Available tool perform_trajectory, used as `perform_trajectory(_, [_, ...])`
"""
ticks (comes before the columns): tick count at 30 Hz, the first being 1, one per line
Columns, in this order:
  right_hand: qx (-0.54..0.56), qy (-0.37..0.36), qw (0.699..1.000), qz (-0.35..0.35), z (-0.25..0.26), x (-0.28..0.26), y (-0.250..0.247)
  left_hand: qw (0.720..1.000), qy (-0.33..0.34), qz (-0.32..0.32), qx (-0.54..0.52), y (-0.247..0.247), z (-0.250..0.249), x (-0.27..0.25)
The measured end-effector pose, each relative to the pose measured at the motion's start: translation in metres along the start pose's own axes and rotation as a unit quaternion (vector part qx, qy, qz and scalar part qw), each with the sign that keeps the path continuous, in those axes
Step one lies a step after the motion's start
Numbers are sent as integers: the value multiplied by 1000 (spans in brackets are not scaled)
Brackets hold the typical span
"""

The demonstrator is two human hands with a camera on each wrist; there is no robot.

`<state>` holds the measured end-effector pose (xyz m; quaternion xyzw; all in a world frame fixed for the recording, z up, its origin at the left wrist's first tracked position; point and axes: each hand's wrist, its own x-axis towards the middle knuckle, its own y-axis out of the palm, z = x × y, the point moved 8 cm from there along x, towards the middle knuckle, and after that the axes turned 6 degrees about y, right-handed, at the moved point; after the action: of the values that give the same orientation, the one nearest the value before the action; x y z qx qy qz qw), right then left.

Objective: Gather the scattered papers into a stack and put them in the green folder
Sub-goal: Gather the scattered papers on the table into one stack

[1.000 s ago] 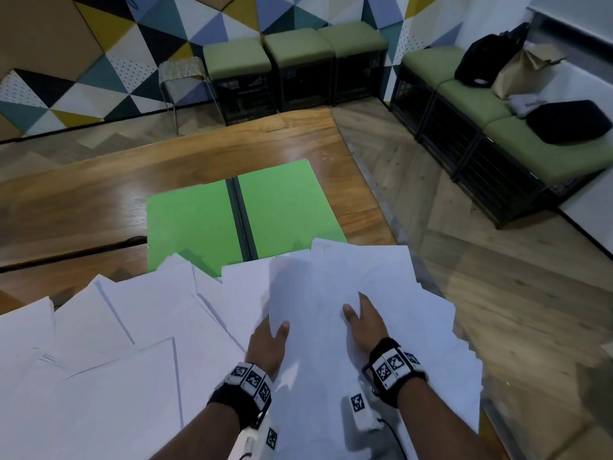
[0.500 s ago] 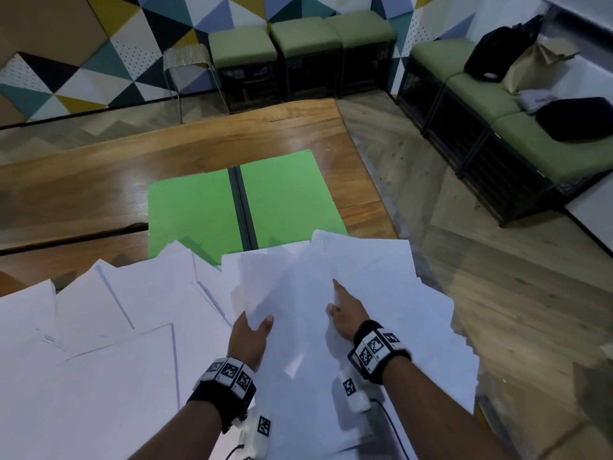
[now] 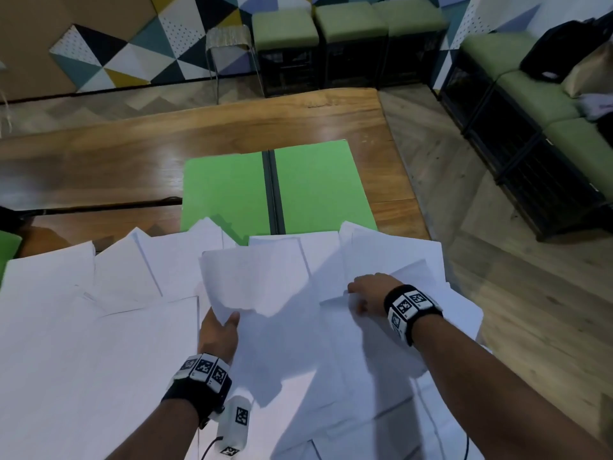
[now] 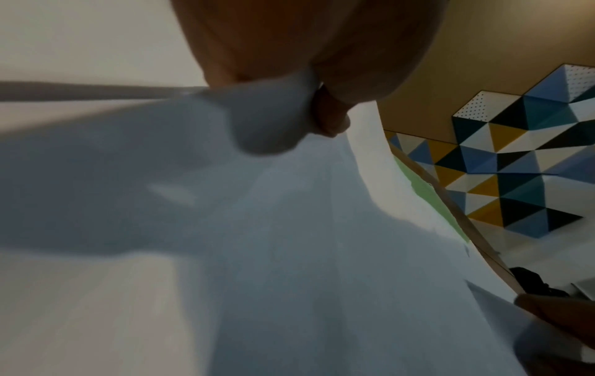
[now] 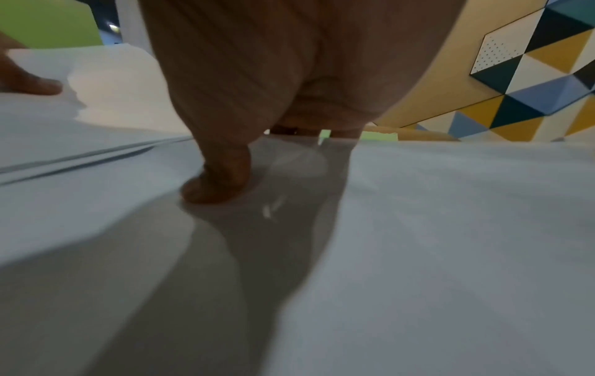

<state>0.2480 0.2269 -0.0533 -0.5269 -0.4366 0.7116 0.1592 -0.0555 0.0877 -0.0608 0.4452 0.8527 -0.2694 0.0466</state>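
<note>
The green folder (image 3: pixel 229 190) lies open and flat on the wooden table, its dark spine toward me. White papers (image 3: pixel 99 343) are spread in overlapping sheets across the near table and cover the folder's near edge. My left hand (image 3: pixel 229 322) pinches the near edge of one sheet (image 3: pixel 255 277) and holds it raised and bowed. In the left wrist view the thumb and a finger (image 4: pixel 328 117) squeeze that sheet's edge (image 4: pixel 267 122). To the right, my right hand (image 3: pixel 360 293) rests arched on the papers. Its thumb (image 5: pixel 222 178) presses down on a sheet; the other fingertips are mostly hidden.
The table (image 3: pixel 99 167) ends at its right edge (image 3: pixel 409 200), close to the papers there, some of which overhang it. Green-cushioned benches (image 3: pixel 348 24) line the far wall and the right side. A metal stool (image 3: pixel 229 38) stands beyond the table. Bags (image 3: pixel 564 51) lie on the right bench.
The hands have moved apart. The left hand has drawn one sheet up and to the left, and the right hand has slid right over the papers.
</note>
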Motion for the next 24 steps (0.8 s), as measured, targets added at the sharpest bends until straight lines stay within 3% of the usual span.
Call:
perform_trajectory(3, [67, 47, 996, -26, -19, -9, -10, 1000, -9, -12, 2, -7, 1, -2])
perform_trajectory(5, [142, 118, 981, -60, -50, -16, -20, 1000, -16, -24, 4, -16, 6, 1])
perform_trajectory(10, [350, 257, 889, -143, -102, -26, -21, 998, -27, -55, -23, -38, 9, -1])
perform_trajectory(15, [464, 281, 831, -126, -55, -8, 9, 997, -41, -51, -38, -49, 16, -3])
perform_trajectory(19, [498, 347, 787, -107, -18, 0, 29, 997, -56, -60, -12, -59, 31, 0])
perform_trajectory(24, [418, 403, 812, -62, 24, -5, 27, 995, -82, -37, 31, -61, 47, -2])
